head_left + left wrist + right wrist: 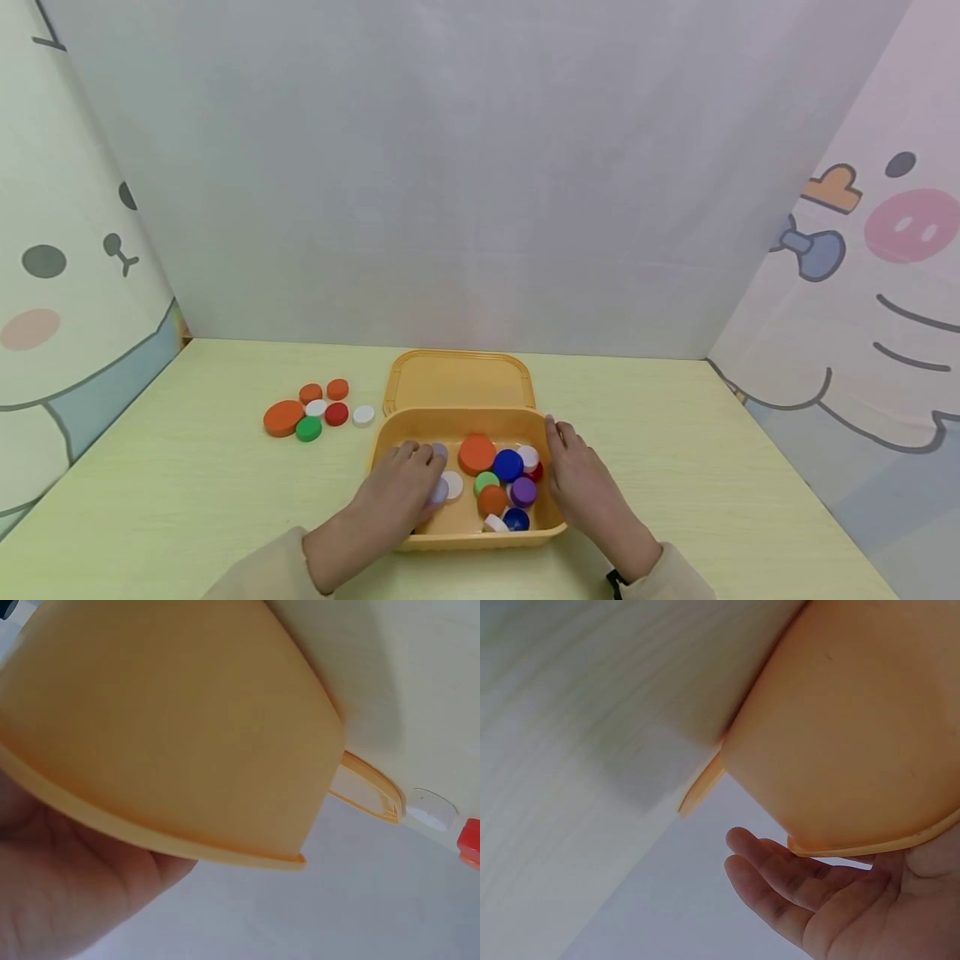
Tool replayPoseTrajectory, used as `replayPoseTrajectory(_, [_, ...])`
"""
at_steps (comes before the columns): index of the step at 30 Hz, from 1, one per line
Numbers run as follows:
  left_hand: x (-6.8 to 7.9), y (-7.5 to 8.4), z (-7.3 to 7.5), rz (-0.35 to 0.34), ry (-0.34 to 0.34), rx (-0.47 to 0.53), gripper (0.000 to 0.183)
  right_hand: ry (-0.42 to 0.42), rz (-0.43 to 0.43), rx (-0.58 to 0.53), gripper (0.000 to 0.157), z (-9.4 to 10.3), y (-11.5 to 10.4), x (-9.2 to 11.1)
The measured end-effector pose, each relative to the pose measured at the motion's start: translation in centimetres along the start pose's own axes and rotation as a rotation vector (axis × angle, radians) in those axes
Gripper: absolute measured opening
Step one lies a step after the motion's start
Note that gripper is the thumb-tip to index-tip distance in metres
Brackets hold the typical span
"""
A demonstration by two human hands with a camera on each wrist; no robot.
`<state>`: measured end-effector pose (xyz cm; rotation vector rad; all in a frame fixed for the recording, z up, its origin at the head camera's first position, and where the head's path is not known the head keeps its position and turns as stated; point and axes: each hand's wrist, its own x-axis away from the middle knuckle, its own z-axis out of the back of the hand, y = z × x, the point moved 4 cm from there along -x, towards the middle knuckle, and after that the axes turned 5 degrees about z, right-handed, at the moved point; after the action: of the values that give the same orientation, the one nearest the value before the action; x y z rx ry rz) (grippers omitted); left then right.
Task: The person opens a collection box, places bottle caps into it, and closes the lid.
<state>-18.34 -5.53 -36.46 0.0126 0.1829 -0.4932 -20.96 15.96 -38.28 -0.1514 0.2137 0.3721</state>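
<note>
A yellow plastic box [517,540] on the table holds several bottle caps of mixed colours. My left hand [397,492] reaches over its left side, fingers bent down inside. Right beside those fingers lie a pale lilac cap [438,490] and a white cap [452,485]; the fingertips are hidden, so a hold cannot be seen. Along the right rim rests my right hand [588,487], its fingers [769,896] loosely extended past the box corner. Orange [477,454], blue [508,465] and purple [523,492] caps are grouped in the box's right half.
Behind the box lies its yellow lid [459,379]. On the table to the left is a loose cluster of caps, including a large orange cap [283,418], a green cap [308,429] and a white cap [363,416]. A grey curtain [465,183] hangs behind the table.
</note>
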Motion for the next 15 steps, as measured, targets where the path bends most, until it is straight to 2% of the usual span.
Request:
replayPoseTrajectory(8, [-0.27, 0.07, -0.28, -0.039, -0.036, -0.007, 0.04, 0.008, -0.002, 0.004, 0.052, -0.05, 0.03, 0.09])
replayPoseTrajectory(15, [-0.56, 0.15, -0.55, -0.03, -0.092, -0.031, 0.045, 0.003, 0.002, 0.007, 0.053, -0.03, -0.01, 0.01])
